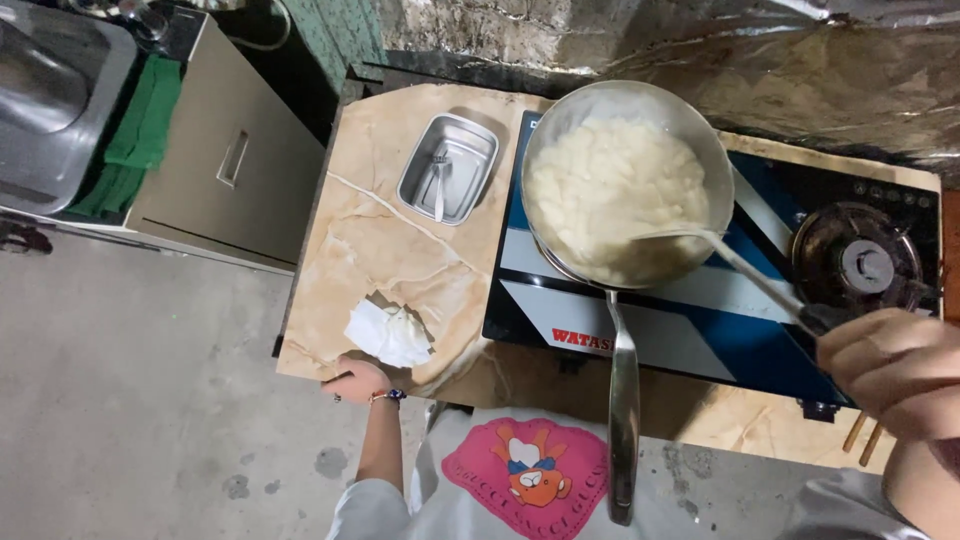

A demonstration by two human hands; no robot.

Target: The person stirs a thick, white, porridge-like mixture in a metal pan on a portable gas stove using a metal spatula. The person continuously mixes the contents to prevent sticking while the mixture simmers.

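**Mia:** What is the right hand (895,375) doing?

**Ben:** It is closed around the dark handle of a long metal spoon (735,260). The round end of the spoon is down in the white food (610,195) in the frying pan (700,135).

**Mia:** Where is the pan?

**Ben:** It sits on the left burner of a blue and black gas stove (700,330). Its long silver handle (622,420) points back at the person. The right burner (865,262) has nothing on it.

**Mia:** And the left hand (357,380)?

**Ben:** It is curled over the front edge of the tan stone counter (375,240). It holds nothing else. There is a bead bracelet (388,396) on the wrist.

**Mia:** What is near that hand?

**Ben:** A crumpled white tissue (388,335) lies on the counter just beside it. Farther back is a small steel tray (448,168) with a fork (439,180) lying in it.

**Mia:** Anything else?

**Ben:** A grey cabinet (230,170) stands to the left, with a green cloth (140,130) and a steel sink (50,100) beyond it.
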